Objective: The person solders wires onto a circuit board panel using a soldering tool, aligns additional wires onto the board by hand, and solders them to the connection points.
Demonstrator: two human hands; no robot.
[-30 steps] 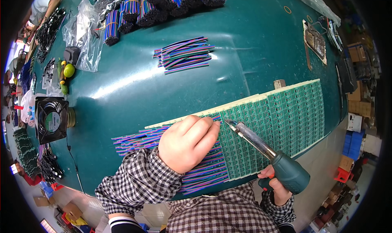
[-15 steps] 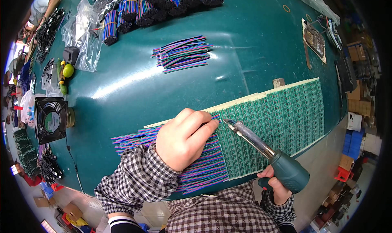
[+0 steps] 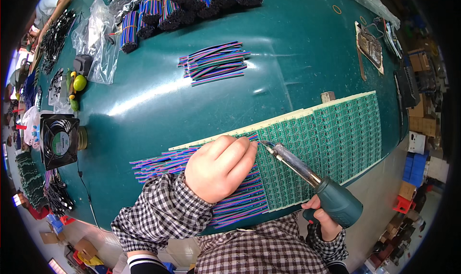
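Note:
A wide panel of small green circuit boards [image 3: 319, 144] with a pale edge strip lies slantwise on the table. Rows of multicoloured ribbon wires [image 3: 240, 202] run leftward from the boards. My left hand [image 3: 222, 167] rests over these wires, fingers pinched together at the boards' wire end; what sits between the fingertips is hidden. In my right hand [image 3: 322, 215] is a green-handled soldering iron [image 3: 338, 202], gripped around its handle. The iron's tip is at the wire ends just right of my left fingertips. A loose pile of cut wires [image 3: 214, 63] lies farther back.
Banded wire bundles [image 3: 187, 2] stand along the far edge. A black fan [image 3: 59, 140] sits at the left, near a yellow-green round object [image 3: 80, 83] and a clear plastic bag [image 3: 98, 43]. A metal block [image 3: 327, 97] touches the panel's back edge. A soldering stand [image 3: 370, 46] lies far right.
My left hand has shifted slightly down, its knuckles lower over the wires. The soldering iron has moved very slightly, its tip still by the wire ends.

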